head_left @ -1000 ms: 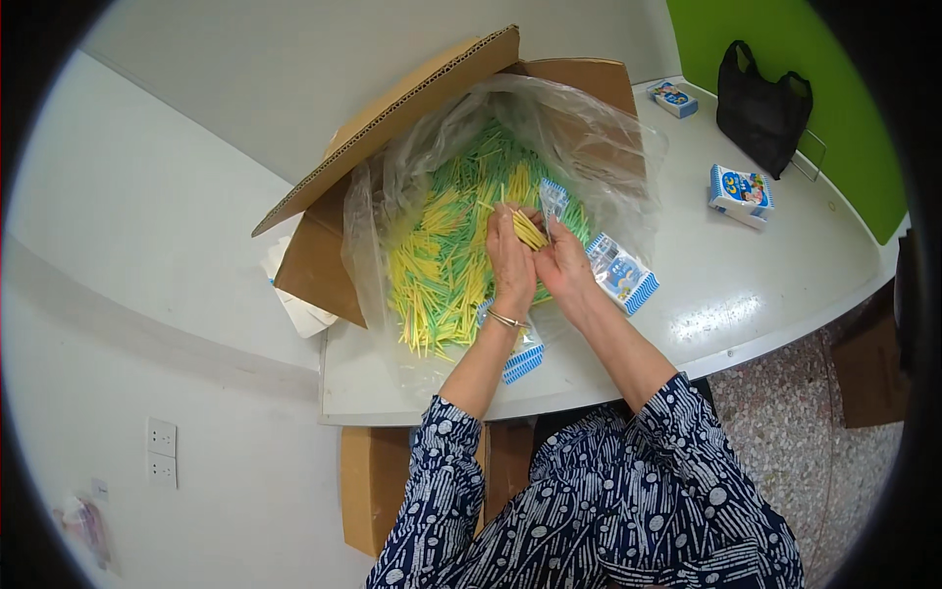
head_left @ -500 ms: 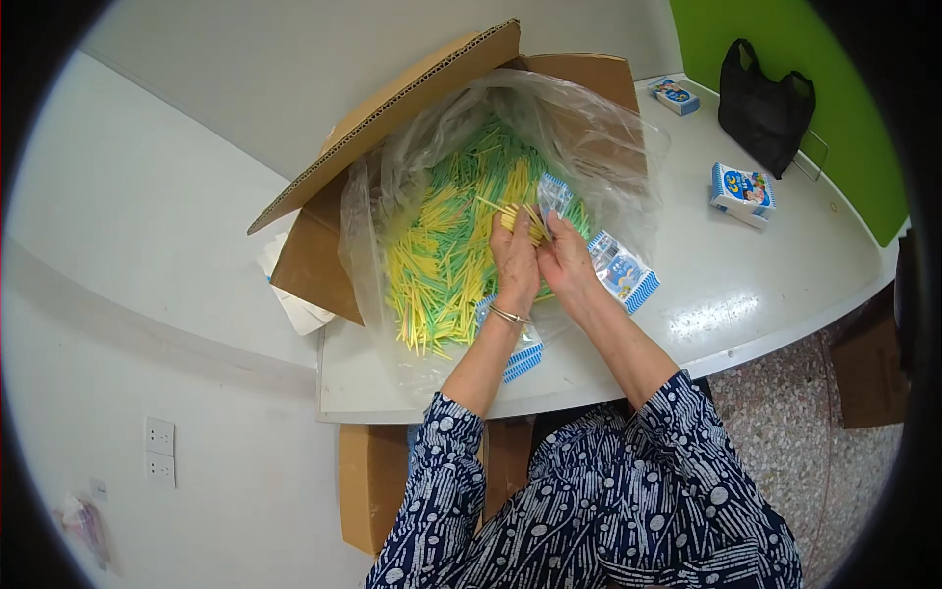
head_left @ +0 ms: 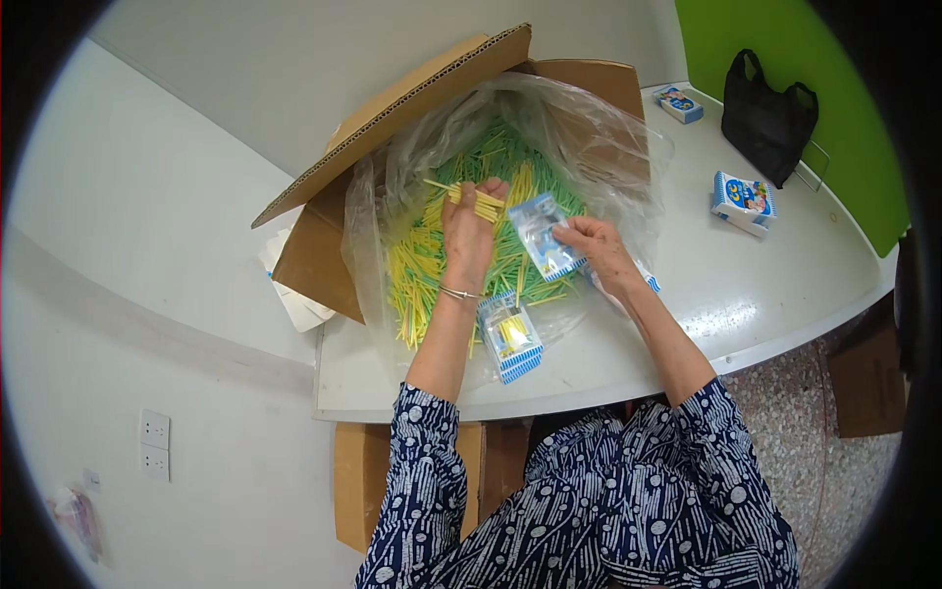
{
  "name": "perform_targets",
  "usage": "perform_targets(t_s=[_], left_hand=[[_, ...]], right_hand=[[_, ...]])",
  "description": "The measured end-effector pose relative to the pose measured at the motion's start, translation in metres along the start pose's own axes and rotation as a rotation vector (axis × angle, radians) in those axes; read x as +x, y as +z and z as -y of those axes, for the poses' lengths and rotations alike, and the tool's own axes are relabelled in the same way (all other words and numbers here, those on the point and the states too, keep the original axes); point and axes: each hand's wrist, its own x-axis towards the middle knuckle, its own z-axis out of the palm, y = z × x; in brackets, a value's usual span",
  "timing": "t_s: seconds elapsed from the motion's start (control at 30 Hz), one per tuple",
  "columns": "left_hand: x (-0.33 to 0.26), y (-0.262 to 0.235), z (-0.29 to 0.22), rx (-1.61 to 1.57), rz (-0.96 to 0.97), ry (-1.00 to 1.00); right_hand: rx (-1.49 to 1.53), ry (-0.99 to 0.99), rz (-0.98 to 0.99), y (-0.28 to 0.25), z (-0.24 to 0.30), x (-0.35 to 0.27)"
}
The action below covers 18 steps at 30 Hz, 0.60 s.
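My left hand [head_left: 469,236] is closed around a small bunch of thin yellow sticks [head_left: 479,204], over a heap of loose yellow and green sticks [head_left: 422,280]. The heap lies in a clear plastic bag [head_left: 368,236] inside an open cardboard box [head_left: 319,250]. To the right, my right hand [head_left: 601,253] pinches the edge of a blue-and-white packet [head_left: 542,238] with a clear window, held apart from the left hand. A stack of similar packets [head_left: 510,339] rests at the heap's near edge, yellow sticks showing through the top one. More packets [head_left: 643,278] lie partly hidden under my right wrist.
On the white table [head_left: 726,334], a blue-and-white carton [head_left: 743,201] stands at the right. Another small carton [head_left: 679,105] is farther back. A black bag [head_left: 770,118] leans by the green panel [head_left: 834,108]. Raised cardboard flaps [head_left: 412,118] rise behind the heap.
My hands have drawn apart. The left moved left with the yellow sticks, and the right moved right and nearer with the packet. The stacked packets are now less covered.
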Motion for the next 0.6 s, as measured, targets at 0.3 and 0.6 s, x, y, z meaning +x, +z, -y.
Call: perform_targets(t_s=[0.3, 0.6], left_hand=[[-0.029, 0.038, -0.016, 0.058, 0.11, 0.02], [-0.062, 0.06, -0.013, 0.302, 0.135, 0.041]], right_hand=[[0.03, 0.162, 0.213, -0.012, 0.008, -0.018], [0.083, 0.17, 0.231, -0.019, 0.007, -0.022]])
